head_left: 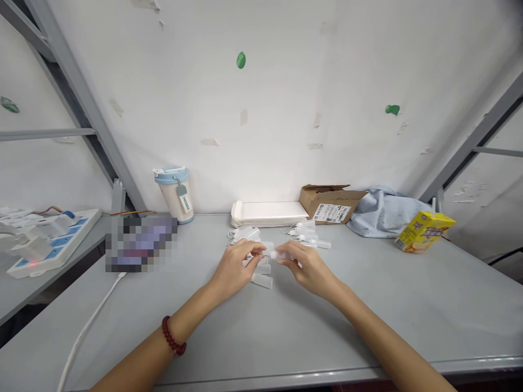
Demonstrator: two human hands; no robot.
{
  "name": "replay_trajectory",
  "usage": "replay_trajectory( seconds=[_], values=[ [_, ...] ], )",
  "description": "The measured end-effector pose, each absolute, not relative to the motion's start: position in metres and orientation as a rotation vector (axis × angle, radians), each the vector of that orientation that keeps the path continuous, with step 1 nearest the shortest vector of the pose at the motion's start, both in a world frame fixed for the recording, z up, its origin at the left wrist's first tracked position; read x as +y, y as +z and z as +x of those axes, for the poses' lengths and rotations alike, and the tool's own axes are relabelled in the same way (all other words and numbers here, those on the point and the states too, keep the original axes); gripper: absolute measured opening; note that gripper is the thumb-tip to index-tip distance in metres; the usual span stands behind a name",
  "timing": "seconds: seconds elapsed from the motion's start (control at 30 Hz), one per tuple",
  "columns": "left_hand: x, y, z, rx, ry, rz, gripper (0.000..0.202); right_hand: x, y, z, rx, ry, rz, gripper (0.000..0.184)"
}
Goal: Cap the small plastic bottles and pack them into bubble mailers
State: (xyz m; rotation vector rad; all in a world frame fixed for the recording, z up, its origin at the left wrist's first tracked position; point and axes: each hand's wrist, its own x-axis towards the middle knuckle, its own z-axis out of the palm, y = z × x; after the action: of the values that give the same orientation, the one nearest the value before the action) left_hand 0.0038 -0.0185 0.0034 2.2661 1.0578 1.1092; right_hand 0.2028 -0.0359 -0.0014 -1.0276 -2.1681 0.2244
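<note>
My right hand [308, 268] pinches a small translucent white bottle [274, 254], its narrow end pointing left. Facing it, my left hand [237, 267] has thumb and fingertips pressed together close to that end; whatever thin piece they grip is too small to name. Under and beside my left hand lie several similar small bottles [262, 281], partly covered by the fingers. Behind my hands are two loose groups of these white bottles, a left group [247, 234] and a right group [307, 234], with thin loops or cords at their ends.
Against the wall stand a cream and blue tumbler [176, 196], a stack of flat white pieces [269, 213], and an opened cardboard box [330, 206]. A light blue cloth [384, 212] and a yellow carton [424, 233] lie right. A blurred phone [143, 244], cable and power strip [57, 247] are left.
</note>
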Motion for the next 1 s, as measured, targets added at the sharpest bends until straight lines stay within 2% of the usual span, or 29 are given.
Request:
replay_trajectory(
  seconds=[0.53, 1.0],
  values=[
    [-0.0221, 0.0056, 0.0065, 1.055, 1.084, 2.18, 0.009, -0.0379, -0.0021, 0.1978, -2.11, 0.27, -1.011, 0.012],
    [-0.0235, 0.0084, 0.0068, 1.081, 1.004, 2.157, 0.01, -0.0368, -0.0071, 0.195, -2.128, 0.272, -1.02, 0.012]
  ],
)
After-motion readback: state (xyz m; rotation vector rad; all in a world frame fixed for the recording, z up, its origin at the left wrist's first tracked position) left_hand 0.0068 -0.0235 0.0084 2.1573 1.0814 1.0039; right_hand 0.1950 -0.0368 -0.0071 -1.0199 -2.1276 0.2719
